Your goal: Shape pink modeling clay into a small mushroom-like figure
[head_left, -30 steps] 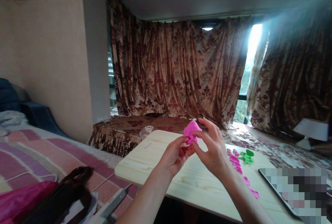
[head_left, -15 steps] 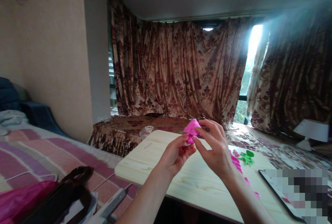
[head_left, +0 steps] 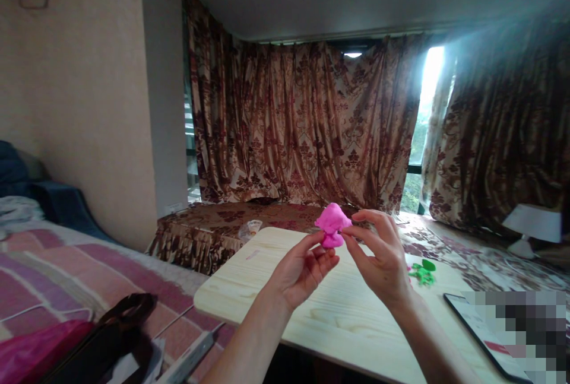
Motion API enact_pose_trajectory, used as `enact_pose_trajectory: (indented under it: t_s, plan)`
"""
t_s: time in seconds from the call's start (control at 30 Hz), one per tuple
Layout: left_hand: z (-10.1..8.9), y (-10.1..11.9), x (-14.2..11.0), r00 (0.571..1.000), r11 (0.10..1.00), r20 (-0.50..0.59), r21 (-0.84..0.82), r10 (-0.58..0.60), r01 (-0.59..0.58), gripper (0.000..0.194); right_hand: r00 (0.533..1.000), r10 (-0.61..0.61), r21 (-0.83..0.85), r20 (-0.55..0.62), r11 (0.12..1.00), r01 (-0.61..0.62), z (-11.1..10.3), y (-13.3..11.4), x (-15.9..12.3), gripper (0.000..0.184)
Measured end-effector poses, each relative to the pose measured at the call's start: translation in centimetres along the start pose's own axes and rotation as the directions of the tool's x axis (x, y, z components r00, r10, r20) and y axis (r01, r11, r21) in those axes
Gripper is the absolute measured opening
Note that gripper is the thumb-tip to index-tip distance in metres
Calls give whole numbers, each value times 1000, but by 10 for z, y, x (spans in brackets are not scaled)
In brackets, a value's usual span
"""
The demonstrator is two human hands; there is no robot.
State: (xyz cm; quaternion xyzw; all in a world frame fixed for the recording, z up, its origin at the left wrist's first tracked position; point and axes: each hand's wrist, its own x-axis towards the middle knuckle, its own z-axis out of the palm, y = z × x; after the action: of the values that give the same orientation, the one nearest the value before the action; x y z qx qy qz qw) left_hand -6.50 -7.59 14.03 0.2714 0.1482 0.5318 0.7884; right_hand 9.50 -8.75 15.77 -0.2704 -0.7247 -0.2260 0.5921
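Above the table I hold a pink modelling-clay piece (head_left: 333, 219), wide and folded at the top with a narrower base. My left hand (head_left: 303, 268) grips it low down, thumb and fingers round the base. At its right edge, the thumb and index fingertip of my right hand (head_left: 378, 250) pinch the clay; the other fingers are bent above. Green clay pieces (head_left: 423, 273) lie on the table to the right of my right hand. A little pink clay shows beside them, mostly hidden by my right wrist.
The pale wooden table (head_left: 249, 277) spans the space under my hands. A tablet (head_left: 483, 336) lies at its right edge, partly pixelated. Beyond stand a clear plastic container (head_left: 250, 229) and a white lamp (head_left: 532, 224). A dark bag (head_left: 111, 336) rests on the striped bed at left.
My right hand has shifted slightly right, from over the clay's side to its edge. More of the pink clay shows now, turned wider toward me. The row of pink pieces is now covered.
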Motion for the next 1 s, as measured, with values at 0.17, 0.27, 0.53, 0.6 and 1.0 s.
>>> enact_pose_trajectory:
  t_s: [0.17, 0.27, 0.53, 0.6, 1.0]
  plan:
    - [3, 0, -4, 998, 998, 58, -63, 17, -13, 7, 1000, 15, 46, -5, 999, -15, -3, -6, 5, 29]
    - [3, 1, -4, 997, 997, 74, -83, 6, 0, 8, 1000, 0, 61, -16, 998, 1, -7, -7, 9, 36]
    - [4, 1, -3, 991, 998, 134, -62, -15, 24, 11, 1000, -15, 49, -18, 999, 16, -8, -8, 21, 19]
    - [5, 2, -3, 988, 999, 153, -35, -16, 21, 11, 1000, -13, 68, -23, 998, 14, -9, -9, 23, 18]
    - [-89, 3, 72, 970, 916, -77, 317, -232, 244, 15, 519, 571, 320, 636, 417, -851, 47, 98, -55, 39]
